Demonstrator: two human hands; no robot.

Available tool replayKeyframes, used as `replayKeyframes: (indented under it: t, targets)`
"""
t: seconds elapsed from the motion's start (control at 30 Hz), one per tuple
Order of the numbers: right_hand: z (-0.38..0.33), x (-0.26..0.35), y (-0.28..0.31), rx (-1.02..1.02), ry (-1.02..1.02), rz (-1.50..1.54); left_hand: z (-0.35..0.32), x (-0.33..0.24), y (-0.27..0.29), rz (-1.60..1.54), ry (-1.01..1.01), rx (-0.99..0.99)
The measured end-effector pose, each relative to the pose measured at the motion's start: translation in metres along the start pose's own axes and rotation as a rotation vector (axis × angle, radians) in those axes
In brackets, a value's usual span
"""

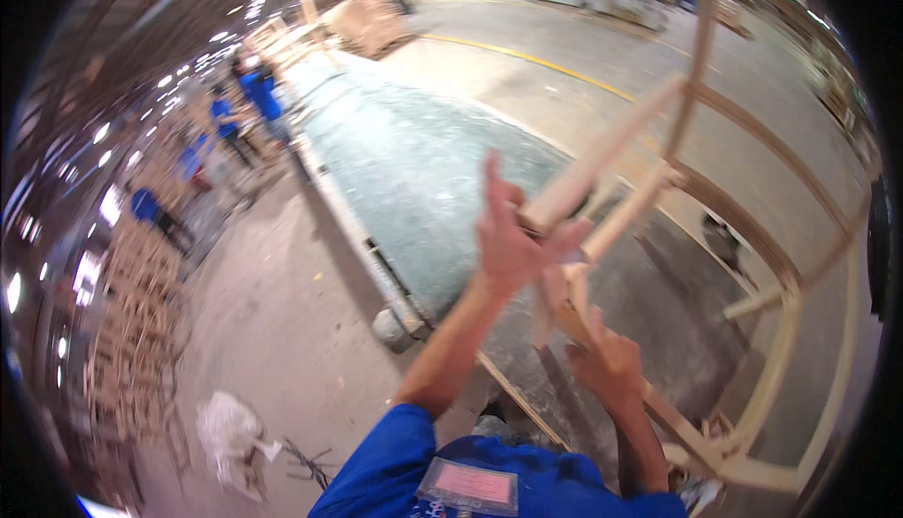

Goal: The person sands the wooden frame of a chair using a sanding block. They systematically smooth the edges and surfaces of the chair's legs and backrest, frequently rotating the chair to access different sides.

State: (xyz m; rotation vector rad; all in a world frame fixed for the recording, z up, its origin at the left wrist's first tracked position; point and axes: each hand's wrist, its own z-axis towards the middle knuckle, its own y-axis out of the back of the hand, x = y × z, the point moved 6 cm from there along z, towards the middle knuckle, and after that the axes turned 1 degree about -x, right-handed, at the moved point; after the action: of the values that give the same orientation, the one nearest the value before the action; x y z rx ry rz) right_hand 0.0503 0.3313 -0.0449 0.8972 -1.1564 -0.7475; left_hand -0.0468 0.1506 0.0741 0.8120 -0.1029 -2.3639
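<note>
A pale wooden chair frame [602,156] is tilted up in front of me, its bars spreading to the right. My left hand [508,240] is at the near end of a thick bar, its thumb under the wood and one finger pointing up; motion blurs the grip. Lower down, my right hand [611,363] has its fingers wrapped round another bar of the same frame, close to a joint. Curved back rails [738,212] of the frame reach out to the right.
A long, low greenish platform [404,170] with a pale edge runs away ahead. Stacked wooden frames [136,330] stand at the left, near a white sack [230,438] on the floor. Several people in blue [259,95] are at far left. A yellow floor line [536,59] crosses behind.
</note>
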Motion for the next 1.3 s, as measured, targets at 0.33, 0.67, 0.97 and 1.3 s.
replayKeyframes:
  t: [0.33, 0.67, 0.97, 1.3]
  targets:
    - [0.001, 0.004, 0.001, 0.063, -0.037, -0.148, 0.015, -0.012, 0.002, 0.003, 0.085, 0.023]
    - [-0.001, 0.009, 0.006, 0.023, -0.001, -0.171, 0.024, -0.024, 0.004, 0.086, -0.003, -0.091]
    - [-0.002, 0.009, 0.007, 0.031, -0.004, -0.157, 0.027, -0.028, 0.004, 0.092, 0.079, -0.018]
    - [-0.002, 0.006, 0.003, 0.043, -0.012, -0.158, 0.029, -0.031, 0.007, 0.095, 0.103, 0.011]
